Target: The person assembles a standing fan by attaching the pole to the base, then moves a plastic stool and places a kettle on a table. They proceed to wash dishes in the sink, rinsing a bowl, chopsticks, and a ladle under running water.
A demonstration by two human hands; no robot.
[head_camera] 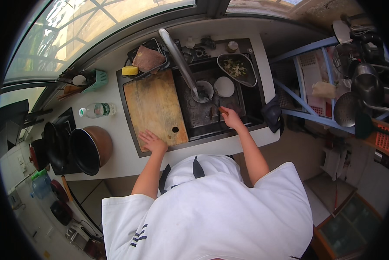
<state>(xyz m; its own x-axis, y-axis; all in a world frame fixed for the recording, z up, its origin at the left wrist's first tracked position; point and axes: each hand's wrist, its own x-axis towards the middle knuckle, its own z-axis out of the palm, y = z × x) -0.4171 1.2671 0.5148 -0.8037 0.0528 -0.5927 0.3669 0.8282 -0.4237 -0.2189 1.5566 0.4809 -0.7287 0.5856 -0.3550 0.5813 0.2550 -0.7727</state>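
Note:
My left hand (152, 141) lies flat, fingers spread, on the near left part of a wooden cutting board (153, 107) that covers the left side of the sink. My right hand (231, 118) grips the wooden handle of a utensil (222, 110), whose far end reaches into a white bowl (206, 87) under the faucet (178, 58). What kind of utensil it is I cannot tell. A second white bowl (224, 86) sits just right of the first in the dark sink (197, 117).
A strainer basket with food scraps (236, 69) is at the sink's back right. Behind the board are a yellow sponge (130, 70) and a brownish cloth (148, 59). Leftward lie a plastic bottle (98, 110) and a large pot (91, 150). A dark cloth (271, 113) hangs at the right counter edge.

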